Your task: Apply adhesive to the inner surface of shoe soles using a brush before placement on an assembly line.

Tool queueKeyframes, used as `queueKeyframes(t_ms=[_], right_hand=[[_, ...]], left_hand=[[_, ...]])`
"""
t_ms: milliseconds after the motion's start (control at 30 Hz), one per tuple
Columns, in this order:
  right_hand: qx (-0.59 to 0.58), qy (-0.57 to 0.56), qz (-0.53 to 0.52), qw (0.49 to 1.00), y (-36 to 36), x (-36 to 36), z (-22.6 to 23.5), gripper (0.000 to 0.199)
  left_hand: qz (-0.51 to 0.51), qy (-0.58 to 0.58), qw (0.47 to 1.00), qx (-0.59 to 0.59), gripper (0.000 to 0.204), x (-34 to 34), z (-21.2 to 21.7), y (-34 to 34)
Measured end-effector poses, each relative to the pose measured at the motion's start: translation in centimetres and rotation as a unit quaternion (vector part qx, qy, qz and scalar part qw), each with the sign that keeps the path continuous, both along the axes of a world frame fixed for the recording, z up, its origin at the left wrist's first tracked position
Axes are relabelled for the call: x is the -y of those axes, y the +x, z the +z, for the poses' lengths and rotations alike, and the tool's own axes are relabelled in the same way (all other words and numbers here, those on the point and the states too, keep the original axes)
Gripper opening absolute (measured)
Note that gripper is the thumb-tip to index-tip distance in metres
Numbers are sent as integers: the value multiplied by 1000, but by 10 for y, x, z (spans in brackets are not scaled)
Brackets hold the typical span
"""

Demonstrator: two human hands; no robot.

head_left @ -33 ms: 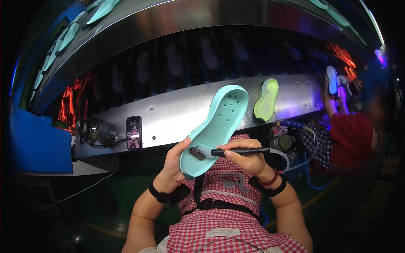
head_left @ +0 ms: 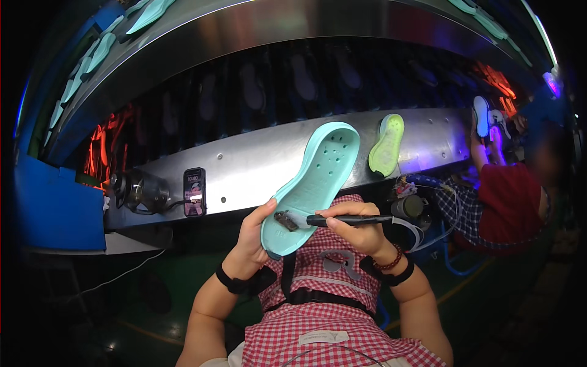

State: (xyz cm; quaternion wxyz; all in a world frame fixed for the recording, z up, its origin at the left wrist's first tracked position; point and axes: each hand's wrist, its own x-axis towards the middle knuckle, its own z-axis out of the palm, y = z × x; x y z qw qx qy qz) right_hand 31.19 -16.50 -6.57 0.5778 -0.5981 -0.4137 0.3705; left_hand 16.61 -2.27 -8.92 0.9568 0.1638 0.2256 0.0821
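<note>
My left hand [head_left: 252, 231] grips the heel end of a mint-green shoe sole [head_left: 318, 174], thumb over its rim. The sole is tilted with its hollow side toward me, and several small holes show near the toe. In my right hand [head_left: 359, 229], the fingers pinch the black handle of a brush [head_left: 350, 220]. A tube runs from the back end of that handle. The dark bristles touch the inside of the sole near the heel. A yellow-green sole [head_left: 386, 147] lies on the metal ledge beyond my right hand.
On the metal ledge [head_left: 257, 165] stand a phone [head_left: 194, 192] and a dark glass pot [head_left: 143, 192]. Behind it runs a dark conveyor carrying soles [head_left: 252, 88]. At the right, a co-worker in a red top [head_left: 510, 202] holds a sole [head_left: 481, 116] under purple light.
</note>
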Motion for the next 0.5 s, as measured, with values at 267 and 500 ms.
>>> queueKeyframes(t_ms=[267,500], right_hand=[[208,67,-153,964,21,-3,-17,14],[378,46,-173,908,21,-31,-29,29]], left_hand=[[-15,-4,1000,12,54,0,-5,-7],[0,-36,999,4,48,11,-9,-1]])
